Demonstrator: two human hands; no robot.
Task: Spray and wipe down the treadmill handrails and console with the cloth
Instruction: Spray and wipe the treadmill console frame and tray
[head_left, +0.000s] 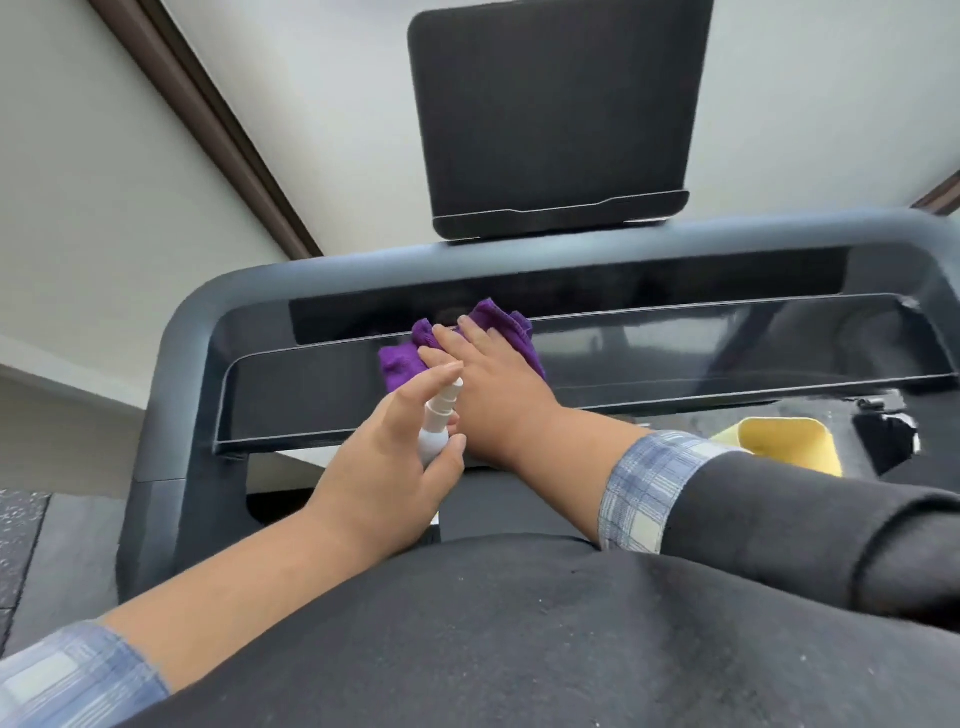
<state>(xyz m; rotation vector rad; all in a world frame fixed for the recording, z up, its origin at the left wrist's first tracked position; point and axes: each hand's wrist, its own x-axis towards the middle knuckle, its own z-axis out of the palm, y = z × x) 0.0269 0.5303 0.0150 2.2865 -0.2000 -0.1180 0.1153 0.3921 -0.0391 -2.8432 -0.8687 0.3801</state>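
A purple cloth (402, 358) lies bunched on the glossy black treadmill console (675, 353), left of its middle. My right hand (493, 384) lies flat on the cloth with straight fingers, pressing it against the console. My left hand (384, 467) holds a small white spray bottle (436, 428) just in front of the console, with the forefinger stretched over the nozzle, which points toward the cloth. The grey handrail frame (182, 332) curves round the console's left and top. A dark tablet-like screen (556, 114) stands above the console.
A yellow cloth or holder (784, 447) sits below the console at the right, beside a dark recess. White walls with a brown trim strip (208, 124) lie beyond. The treadmill deck and a speckled floor mat (21, 545) are at the lower left.
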